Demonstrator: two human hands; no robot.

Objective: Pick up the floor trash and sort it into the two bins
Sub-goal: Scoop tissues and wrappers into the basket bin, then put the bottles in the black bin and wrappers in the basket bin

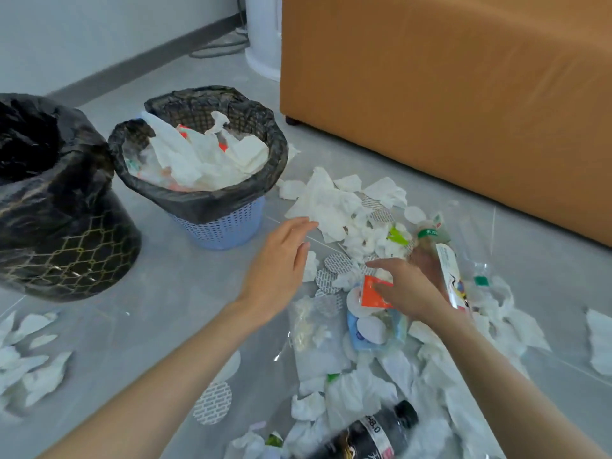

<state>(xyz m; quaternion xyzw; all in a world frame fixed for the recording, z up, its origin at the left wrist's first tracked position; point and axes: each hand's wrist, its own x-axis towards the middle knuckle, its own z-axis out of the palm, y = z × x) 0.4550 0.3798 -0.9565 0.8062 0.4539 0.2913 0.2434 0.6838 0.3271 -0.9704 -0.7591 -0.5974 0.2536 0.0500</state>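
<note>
Head view: left hand (281, 260) outstretched, open.

Soft, even daylight was cast over the scene, with faint shadows. Pale glare was reflected off the floor tiles (185, 293). Slight motion blur was seen throughout, and edges were bowed by wide-angle distortion.

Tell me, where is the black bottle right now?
The black bottle lies on its side on the floor at the bottom of the head view, among white tissues, between the person's forearms and nearer the right one.
</note>
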